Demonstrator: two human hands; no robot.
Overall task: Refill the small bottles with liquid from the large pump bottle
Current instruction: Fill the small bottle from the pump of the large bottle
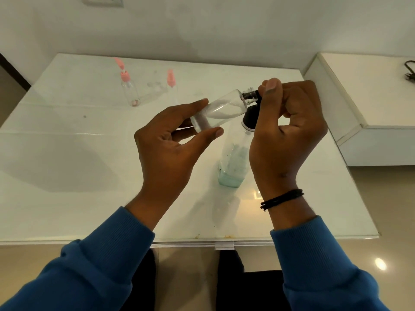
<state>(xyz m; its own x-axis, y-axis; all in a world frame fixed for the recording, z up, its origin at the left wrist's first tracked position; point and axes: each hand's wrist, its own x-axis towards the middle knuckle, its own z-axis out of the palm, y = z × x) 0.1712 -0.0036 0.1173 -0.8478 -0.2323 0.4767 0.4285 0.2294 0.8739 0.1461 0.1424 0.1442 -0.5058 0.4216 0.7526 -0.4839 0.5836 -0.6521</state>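
A small clear plastic bottle (219, 112) lies tilted above the white table (89, 164), its base pinched by the left hand (170, 140). The right hand (289, 131) curls over the large clear pump bottle's (233, 162) black nozzle (250, 96), largely hiding the pump head.

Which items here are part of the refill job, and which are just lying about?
In the job:
- small clear bottle, held tilted in the left hand
- large pump bottle, its black pump head under the right hand
- two small bottles with pink tops at the table's far side

Lying about:
- black cable on the white cabinet
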